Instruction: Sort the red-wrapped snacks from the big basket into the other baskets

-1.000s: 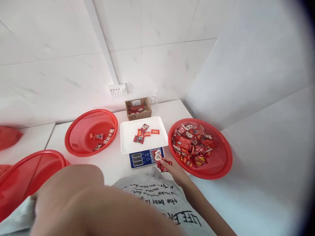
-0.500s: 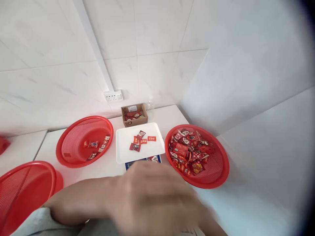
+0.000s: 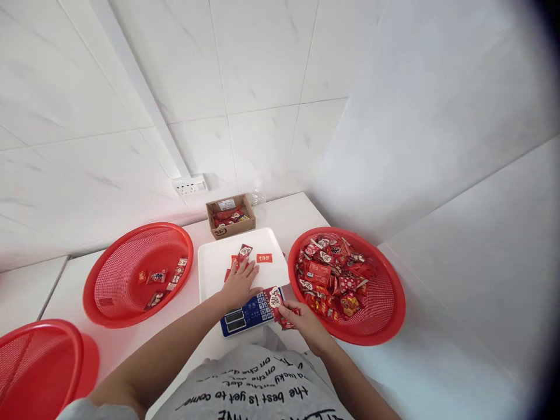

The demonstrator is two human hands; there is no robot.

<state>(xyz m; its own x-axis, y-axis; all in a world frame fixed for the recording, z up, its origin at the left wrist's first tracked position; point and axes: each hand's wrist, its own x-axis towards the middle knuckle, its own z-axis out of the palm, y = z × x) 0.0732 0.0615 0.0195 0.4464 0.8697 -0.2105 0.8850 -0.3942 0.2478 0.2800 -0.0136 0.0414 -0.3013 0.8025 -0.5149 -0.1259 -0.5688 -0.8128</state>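
Observation:
My left hand lies flat, fingers spread, on the white scale tray, covering some of the red candy packets there. One more red packet lies free on the tray beside my fingers. My right hand is closed on a few red candy packets, held over the blue scale panel. Just right of that hand stands a red basket piled with several wrapped candies.
A red basket at the left holds a few candies. Another red basket sits at the lower left corner. A small cardboard box of packets stands at the wall, below a socket. Tiled walls close in behind and at the right.
My left arm swung across close to the camera and its hand has come down on the scale tray. My right hand stays by the scale with its packets. The view tilted up slightly.

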